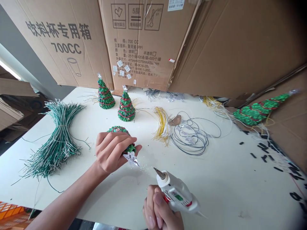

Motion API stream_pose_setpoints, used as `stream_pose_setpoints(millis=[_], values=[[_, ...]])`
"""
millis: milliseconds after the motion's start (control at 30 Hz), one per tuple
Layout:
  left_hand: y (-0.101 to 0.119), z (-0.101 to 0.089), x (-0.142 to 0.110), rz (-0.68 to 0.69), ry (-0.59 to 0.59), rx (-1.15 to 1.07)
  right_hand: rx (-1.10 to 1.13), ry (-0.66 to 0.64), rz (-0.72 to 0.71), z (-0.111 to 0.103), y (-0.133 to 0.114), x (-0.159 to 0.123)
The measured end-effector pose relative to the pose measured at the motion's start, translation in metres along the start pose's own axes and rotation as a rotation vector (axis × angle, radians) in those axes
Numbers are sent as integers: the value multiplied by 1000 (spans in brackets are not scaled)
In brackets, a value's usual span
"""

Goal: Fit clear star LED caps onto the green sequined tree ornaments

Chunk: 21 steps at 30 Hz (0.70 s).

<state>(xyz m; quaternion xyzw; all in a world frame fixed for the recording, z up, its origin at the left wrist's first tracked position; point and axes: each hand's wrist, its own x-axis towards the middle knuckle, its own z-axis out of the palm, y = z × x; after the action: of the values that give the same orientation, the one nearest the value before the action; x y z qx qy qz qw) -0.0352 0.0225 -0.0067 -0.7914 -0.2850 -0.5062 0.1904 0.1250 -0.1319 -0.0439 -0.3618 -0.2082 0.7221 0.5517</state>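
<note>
My left hand [114, 150] is closed around a small green Christmas tree [119, 129] with red trim, tipped on its side above the white table. A clear star [131, 158] sticks out from its tip, beyond my fingers. In my right hand [160, 207] is a white hot glue gun [177, 193], gripped by its handle. Its metal nozzle points up and left towards the star, with a gap between them. Fine glitter specks lie on the table between the two. Most of the held tree is hidden by my left fingers.
Two finished-looking trees [126, 107] stand farther back. A tied bundle of green wires [62, 134] lies at left. Yellow and white wires [162, 124] and a loose cable coil [192, 137] lie right of centre. Another tree [261, 110] leans at right. Cardboard boxes [144, 48] wall the back.
</note>
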Motion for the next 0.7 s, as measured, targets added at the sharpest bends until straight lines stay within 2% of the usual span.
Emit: stream_pose_setpoints(millis=[433, 700], values=[[-2, 3, -3, 5, 10, -14, -37, -12, 78, -4, -9, 3], [0, 2, -3, 14, -7, -48, 14, -21, 56, -3, -6, 3]])
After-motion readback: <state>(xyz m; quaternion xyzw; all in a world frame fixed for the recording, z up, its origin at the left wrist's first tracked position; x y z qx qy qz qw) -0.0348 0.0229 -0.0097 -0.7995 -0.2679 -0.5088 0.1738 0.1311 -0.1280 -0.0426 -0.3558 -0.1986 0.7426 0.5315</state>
